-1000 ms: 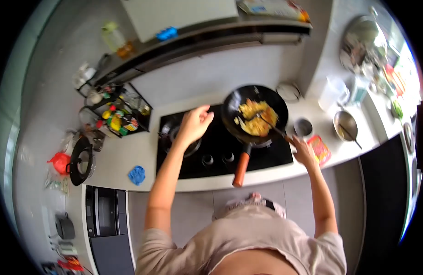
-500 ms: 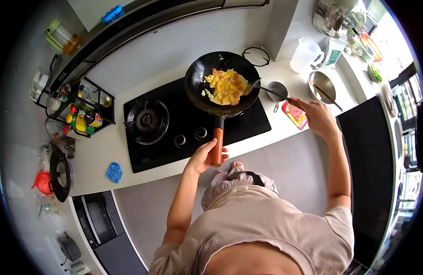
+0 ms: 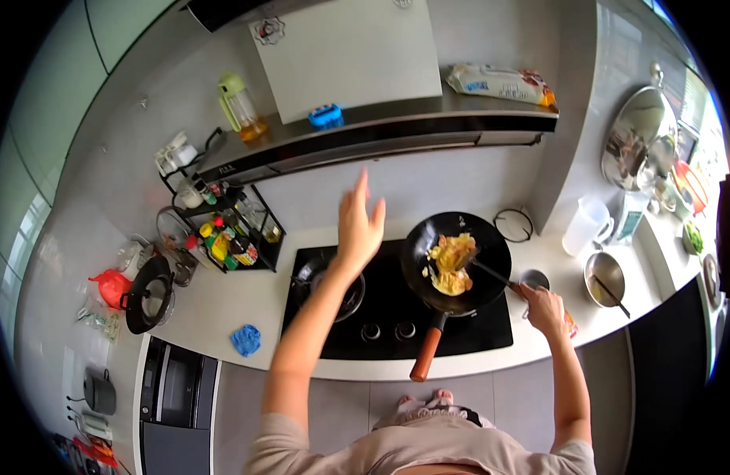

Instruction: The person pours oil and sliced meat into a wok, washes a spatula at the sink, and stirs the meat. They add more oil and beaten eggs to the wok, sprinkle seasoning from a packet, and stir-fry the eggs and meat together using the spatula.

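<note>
My left hand (image 3: 359, 228) is raised in front of the range hood (image 3: 428, 129), holding nothing. Its index finger points up and the thumb stands apart. The black wok (image 3: 415, 247) sits on the right burner, its wooden handle (image 3: 427, 355) free and pointing toward me. Cooked yellow egg with pinkish pieces (image 3: 450, 273) lies inside. In my right hand (image 3: 544, 309) is the handle of a spatula (image 3: 494, 273), whose blade is in the egg.
Right of the cooktop (image 3: 341, 348) are a small metal cup (image 3: 534, 278), a metal bowl (image 3: 604, 277) and a clear pitcher (image 3: 584, 225). A bottle rack (image 3: 262, 237) and a blue cloth (image 3: 245, 340) are to the left. A black lidded pan (image 3: 147, 297) stands at the far left.
My left hand has let go of the wok handle and risen toward the hood. The spatula has moved inward over the egg, which is bunched more closely. The view has tilted up.
</note>
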`<move>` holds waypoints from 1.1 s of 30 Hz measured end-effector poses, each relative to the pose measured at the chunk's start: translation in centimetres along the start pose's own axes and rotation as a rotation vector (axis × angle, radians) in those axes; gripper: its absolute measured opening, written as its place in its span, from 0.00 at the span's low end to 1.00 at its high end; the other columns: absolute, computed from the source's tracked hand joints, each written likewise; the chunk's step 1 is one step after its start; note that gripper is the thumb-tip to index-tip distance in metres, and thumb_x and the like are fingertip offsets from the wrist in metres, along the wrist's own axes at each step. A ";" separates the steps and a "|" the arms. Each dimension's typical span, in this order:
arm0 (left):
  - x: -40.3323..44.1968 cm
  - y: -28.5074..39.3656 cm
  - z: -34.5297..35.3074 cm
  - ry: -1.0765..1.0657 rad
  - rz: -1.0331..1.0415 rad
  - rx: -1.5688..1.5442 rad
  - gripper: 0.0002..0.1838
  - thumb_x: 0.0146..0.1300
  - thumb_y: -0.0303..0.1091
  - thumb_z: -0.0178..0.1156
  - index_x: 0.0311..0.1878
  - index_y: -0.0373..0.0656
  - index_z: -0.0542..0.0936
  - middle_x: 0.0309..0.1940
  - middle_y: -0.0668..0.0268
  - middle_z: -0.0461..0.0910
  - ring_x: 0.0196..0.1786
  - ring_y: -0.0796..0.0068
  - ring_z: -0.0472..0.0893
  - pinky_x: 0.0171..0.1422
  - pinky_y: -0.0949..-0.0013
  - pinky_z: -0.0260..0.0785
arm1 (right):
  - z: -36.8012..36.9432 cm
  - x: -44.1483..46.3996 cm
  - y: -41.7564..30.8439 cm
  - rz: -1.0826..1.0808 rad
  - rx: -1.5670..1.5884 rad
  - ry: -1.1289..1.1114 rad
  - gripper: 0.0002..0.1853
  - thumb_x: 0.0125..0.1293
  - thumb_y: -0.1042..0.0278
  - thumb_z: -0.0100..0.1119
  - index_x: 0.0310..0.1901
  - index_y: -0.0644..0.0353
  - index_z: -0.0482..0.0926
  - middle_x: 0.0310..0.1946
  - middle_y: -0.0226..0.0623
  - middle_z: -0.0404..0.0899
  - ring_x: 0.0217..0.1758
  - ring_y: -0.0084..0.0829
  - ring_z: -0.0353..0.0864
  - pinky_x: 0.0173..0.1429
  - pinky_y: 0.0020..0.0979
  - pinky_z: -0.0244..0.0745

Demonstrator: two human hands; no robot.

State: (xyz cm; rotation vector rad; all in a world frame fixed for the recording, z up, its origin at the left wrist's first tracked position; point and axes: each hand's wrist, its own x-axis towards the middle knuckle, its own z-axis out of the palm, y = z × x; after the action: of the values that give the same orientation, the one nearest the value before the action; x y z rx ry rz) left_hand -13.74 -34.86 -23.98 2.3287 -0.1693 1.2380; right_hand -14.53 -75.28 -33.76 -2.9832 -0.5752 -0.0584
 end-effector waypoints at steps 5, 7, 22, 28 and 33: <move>19.4 5.5 -4.5 0.231 0.264 0.319 0.38 0.60 0.31 0.59 0.74 0.46 0.56 0.35 0.57 0.74 0.40 0.57 0.75 0.48 0.56 0.69 | -2.0 -2.4 0.7 0.014 -0.053 0.035 0.24 0.53 0.77 0.54 0.53 0.46 0.77 0.31 0.45 0.80 0.34 0.47 0.83 0.39 0.46 0.76; 25.3 5.7 -4.8 0.312 0.332 0.478 0.37 0.60 0.33 0.58 0.73 0.47 0.56 0.37 0.54 0.78 0.40 0.54 0.77 0.46 0.53 0.70 | -1.9 -3.5 1.2 0.027 -0.026 0.060 0.24 0.51 0.79 0.54 0.52 0.48 0.78 0.29 0.45 0.80 0.32 0.47 0.82 0.38 0.46 0.75; 22.2 6.1 -4.2 0.079 0.337 0.440 0.30 0.61 0.35 0.58 0.67 0.42 0.66 0.34 0.56 0.81 0.39 0.54 0.80 0.44 0.54 0.72 | -3.4 -7.6 2.4 0.114 0.113 0.090 0.26 0.51 0.82 0.51 0.53 0.49 0.77 0.38 0.47 0.79 0.41 0.50 0.80 0.44 0.46 0.76; -8.8 2.6 1.4 -0.574 -0.270 -0.157 0.16 0.60 0.33 0.63 0.51 0.40 0.79 0.31 0.58 0.78 0.34 0.62 0.79 0.42 0.63 0.73 | -9.5 -8.9 1.4 0.118 0.001 -0.101 0.27 0.56 0.78 0.57 0.58 0.46 0.77 0.28 0.44 0.78 0.31 0.46 0.78 0.38 0.44 0.73; -24.3 3.1 1.8 -0.938 -1.059 -0.580 0.24 0.68 0.50 0.57 0.49 0.35 0.78 0.40 0.58 0.81 0.42 0.70 0.82 0.45 0.68 0.76 | -9.9 -7.5 0.4 0.069 -0.039 -0.280 0.26 0.57 0.78 0.57 0.59 0.47 0.76 0.32 0.45 0.80 0.36 0.45 0.79 0.41 0.44 0.73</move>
State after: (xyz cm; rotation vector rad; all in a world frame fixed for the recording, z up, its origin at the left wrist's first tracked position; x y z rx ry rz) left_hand -27.52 -41.30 -43.21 1.7990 0.3272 -0.3946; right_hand -21.56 -79.49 -24.36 -3.0679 -0.5017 0.3622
